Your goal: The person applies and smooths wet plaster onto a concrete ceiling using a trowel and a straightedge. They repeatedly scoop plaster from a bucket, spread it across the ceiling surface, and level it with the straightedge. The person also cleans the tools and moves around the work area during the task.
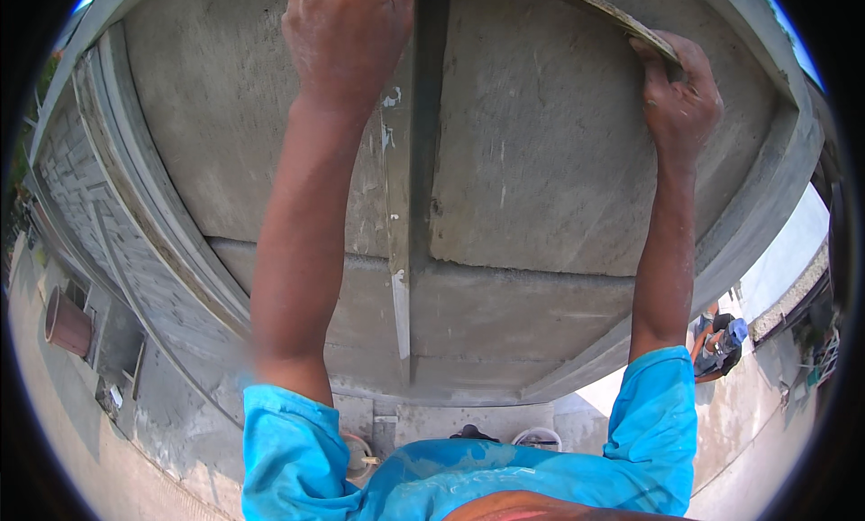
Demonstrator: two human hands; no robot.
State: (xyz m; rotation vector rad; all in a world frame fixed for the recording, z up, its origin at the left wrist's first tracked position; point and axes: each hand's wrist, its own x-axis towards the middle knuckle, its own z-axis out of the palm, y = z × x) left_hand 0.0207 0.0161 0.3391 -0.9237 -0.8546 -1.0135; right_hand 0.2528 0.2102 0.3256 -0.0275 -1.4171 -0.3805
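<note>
Both my arms reach up along a grey cement-plastered wall [541, 160]. My right hand [682, 93] is closed on the lower end of a long thin wooden strip [599, 5], pinched between thumb and fingers. The strip runs up and left out of the picture, close against the plaster. My left hand [350, 34] is raised higher, curled at the top edge, where its fingertips and whatever they hold are cut off. Below it, a straight narrow batten [396, 214] with white flecks stands upright beside a deep vertical groove [423, 160].
Near my feet stand a pale bucket [539, 438] and another round container [358, 453]. A brown bucket [69, 323] is at the far left, beside a long pole [153, 296]. Another person [719, 343] is on the ground at the right. Raised plaster borders frame the wall.
</note>
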